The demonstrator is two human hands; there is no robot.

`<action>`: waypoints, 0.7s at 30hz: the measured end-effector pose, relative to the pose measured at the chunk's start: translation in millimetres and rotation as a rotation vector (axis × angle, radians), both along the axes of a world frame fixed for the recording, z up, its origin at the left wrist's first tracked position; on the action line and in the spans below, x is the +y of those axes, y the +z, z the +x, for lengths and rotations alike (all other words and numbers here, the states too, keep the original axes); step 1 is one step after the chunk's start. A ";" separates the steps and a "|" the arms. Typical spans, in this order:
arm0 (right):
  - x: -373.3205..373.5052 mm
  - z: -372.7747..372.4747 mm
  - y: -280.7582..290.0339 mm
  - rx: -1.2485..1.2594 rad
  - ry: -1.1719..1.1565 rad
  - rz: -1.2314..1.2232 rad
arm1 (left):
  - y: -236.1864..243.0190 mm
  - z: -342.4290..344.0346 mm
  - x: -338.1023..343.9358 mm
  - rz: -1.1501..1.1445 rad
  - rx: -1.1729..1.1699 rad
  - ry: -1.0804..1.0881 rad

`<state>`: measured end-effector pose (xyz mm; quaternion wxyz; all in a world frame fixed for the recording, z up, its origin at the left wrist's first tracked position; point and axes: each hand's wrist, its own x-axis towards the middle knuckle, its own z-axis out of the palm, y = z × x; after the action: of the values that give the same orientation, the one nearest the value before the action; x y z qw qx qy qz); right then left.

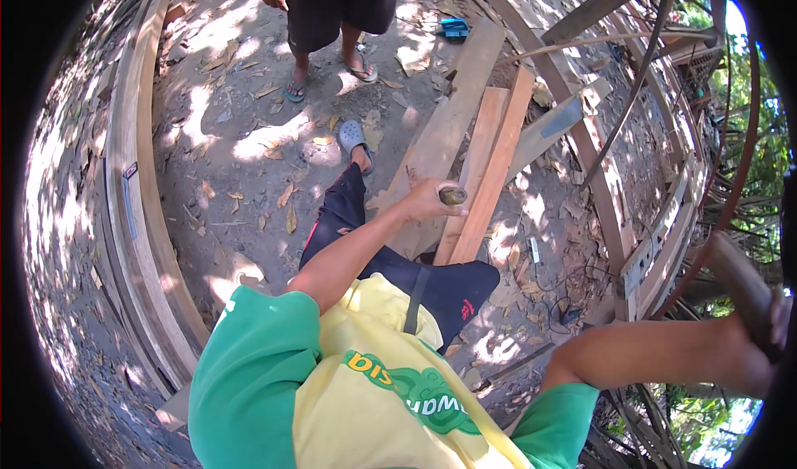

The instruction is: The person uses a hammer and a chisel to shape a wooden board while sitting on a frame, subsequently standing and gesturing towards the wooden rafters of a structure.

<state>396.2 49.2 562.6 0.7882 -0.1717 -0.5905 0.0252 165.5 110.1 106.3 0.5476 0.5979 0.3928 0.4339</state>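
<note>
My left hand (427, 201) is closed around an upright tool handle (453, 195) with a round brown butt end. Its lower part is hidden, so I cannot tell what kind of tool it is. The handle is over two reddish planks (501, 166) that lie side by side. Raised far out at the right rim, my right hand (779, 319) grips a thick brown wooden club (737, 288). Only part of this hand shows, near the picture's dark border. A wider weathered board (452, 120) lies left of the planks, close to my bent leg.
Another person stands ahead in dark shorts (340, 8) and flip-flops. A blue tool (453, 28) lies near the far boards. Long timbers (149, 178) run along the left; more beams (594, 162) and bent poles stand at right. Dry leaves cover the ground.
</note>
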 end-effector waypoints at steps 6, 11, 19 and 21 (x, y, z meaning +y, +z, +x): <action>-15.2 -80.3 -337.9 -0.897 -0.221 -1.393 | -64.7 3.3 -27.0 0.219 0.034 0.139; -62.9 -40.3 -358.8 -0.351 -0.003 -1.626 | -21.4 -11.5 65.5 -0.192 -0.214 0.206; -76.4 -47.5 -349.1 -0.145 0.055 -1.732 | -39.3 -33.4 42.5 -0.142 -0.214 0.136; -58.5 -46.5 -311.6 -0.165 0.046 -1.655 | -28.4 -19.5 29.6 -0.156 -0.128 0.096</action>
<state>349.7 -9.3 251.0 0.3606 -0.6849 -0.4405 0.4548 146.0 139.7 78.0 0.5951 0.5050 0.4177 0.4651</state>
